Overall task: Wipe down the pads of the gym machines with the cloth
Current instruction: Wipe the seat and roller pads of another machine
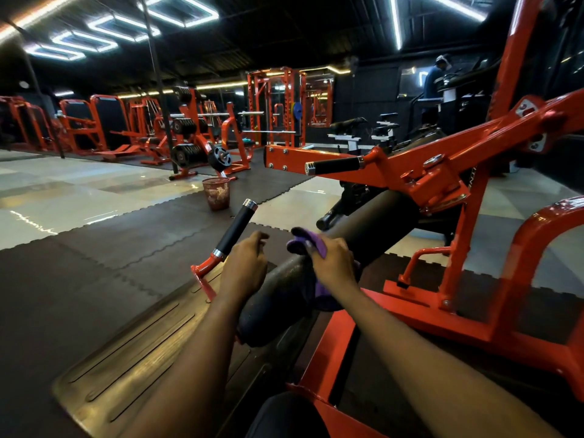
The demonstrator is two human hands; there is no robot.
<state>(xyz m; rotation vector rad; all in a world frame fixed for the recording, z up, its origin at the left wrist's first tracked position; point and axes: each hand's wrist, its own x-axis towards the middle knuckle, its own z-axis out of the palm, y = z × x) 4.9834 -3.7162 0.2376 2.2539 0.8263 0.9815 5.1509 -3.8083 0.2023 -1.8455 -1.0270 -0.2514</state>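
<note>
A: Right grip (333, 263)?
B: Closed round the purple cloth (319, 245). Fingers curl over it. The cloth bunches ahead of the knuckles and trails under the wrist. It sits pressed on top of the black roller pad (369, 226).

A: How does the pad lie?
B: Long cylinder, slanting from close to the viewer up toward the orange frame (442, 167) of the machine. Surface dull, scuffed at the near end.

A: Left grip (246, 263)?
B: Holds nothing. Fingers loosely curled, just left of the pad. Contact with the pad: cannot tell. Just beside it is the lower end of a black handle (235, 227) with chrome caps, tilted up and away on an orange bracket.

A: A second one?
B: Yes, an upper handle (335, 165), near horizontal, coming off the frame's arm.

A: Floor?
B: Dark interlocking rubber mats (126, 248) under the machine, glossy pale tiles beyond. A ribbed footplate (126, 352) at lower left, beside the pad's near end.

A: Further off?
B: A mesh waste basket (216, 194) stands at the mat's edge, well apart from both grips. Behind it is a rack of weight plates (186, 151), with more orange machines along the far wall. A person in a blue top (432, 83) at far right, too small for detail.
</note>
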